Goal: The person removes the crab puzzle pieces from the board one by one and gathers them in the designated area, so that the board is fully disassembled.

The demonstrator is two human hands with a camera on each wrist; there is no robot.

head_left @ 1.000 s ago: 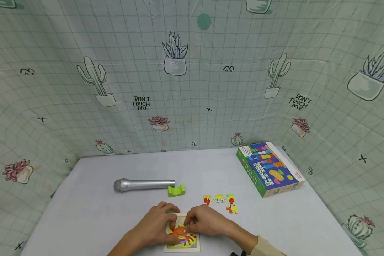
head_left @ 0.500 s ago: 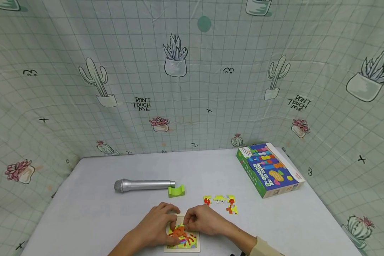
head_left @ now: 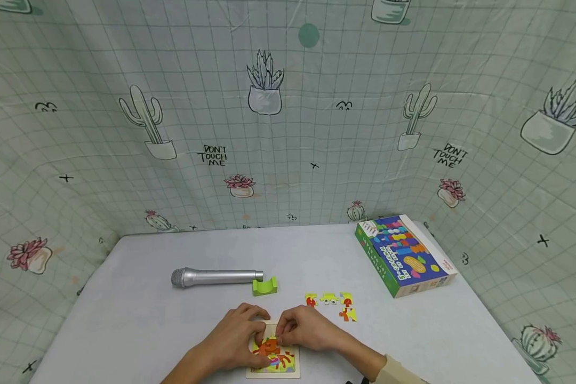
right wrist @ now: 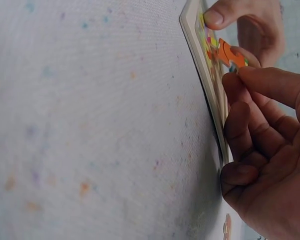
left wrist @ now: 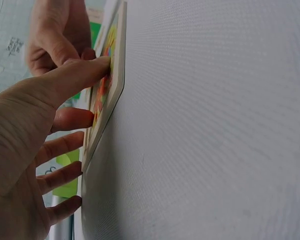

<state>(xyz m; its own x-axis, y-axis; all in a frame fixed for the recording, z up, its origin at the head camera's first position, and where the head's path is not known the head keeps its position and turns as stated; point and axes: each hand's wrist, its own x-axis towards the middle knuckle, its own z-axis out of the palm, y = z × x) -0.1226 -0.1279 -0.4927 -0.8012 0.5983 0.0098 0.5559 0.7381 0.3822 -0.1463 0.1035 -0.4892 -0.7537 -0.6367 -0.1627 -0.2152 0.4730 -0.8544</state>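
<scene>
A small wooden puzzle tray (head_left: 273,375) lies near the front of the table, its yellow pieces making a crab picture. The left hand (head_left: 235,341) spreads over its left side. In the left wrist view the thumb (left wrist: 85,75) and index finger press on the puzzle, the other fingers lying along the tray's edge. Between thumb and forefinger, the right hand (head_left: 312,329) pinches an orange puzzle piece (right wrist: 232,52), which sits tilted over the picture. Part of the tray's upper area is bare wood. The hands hide some of the puzzle.
Several loose puzzle pieces (head_left: 348,313) lie right of the tray. Behind it are a silver microphone (head_left: 216,277) and a green curved block (head_left: 265,287). A colourful box (head_left: 405,256) stands at the back right, before a patterned cloth (head_left: 288,133).
The orange puzzle piece, which looked flat a second ago, now appears tilted up under the right hand's fingers. Both hands keep nearly the same place.
</scene>
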